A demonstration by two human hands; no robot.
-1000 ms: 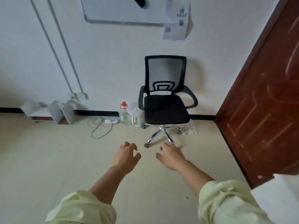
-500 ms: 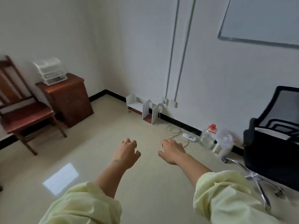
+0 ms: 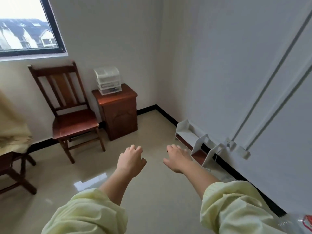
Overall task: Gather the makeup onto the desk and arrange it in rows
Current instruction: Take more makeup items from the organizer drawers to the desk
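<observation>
Both hands, left hand (image 3: 130, 160) and right hand (image 3: 177, 157), hover empty over the floor (image 3: 152, 191) (fingers loosely curled), facing a clear drawer organizer (image 3: 108, 81) on a cabinet (image 3: 119, 112).

This is a room in a home. It has a wooden chair (image 3: 70, 114), a little cabinet (image 3: 118, 112) and a window (image 3: 28, 26).

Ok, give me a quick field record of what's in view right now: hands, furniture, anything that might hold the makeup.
left hand: empty, fingers loosely curled, held out over the floor
right hand: empty, open, held out over the floor
clear drawer organizer: on top of the small wooden cabinet, contents too small to tell
wooden chair: left of the cabinet, seat bare
white shelf unit: on the floor against the right wall
makeup: none identifiable
desk: not clearly in view
</observation>
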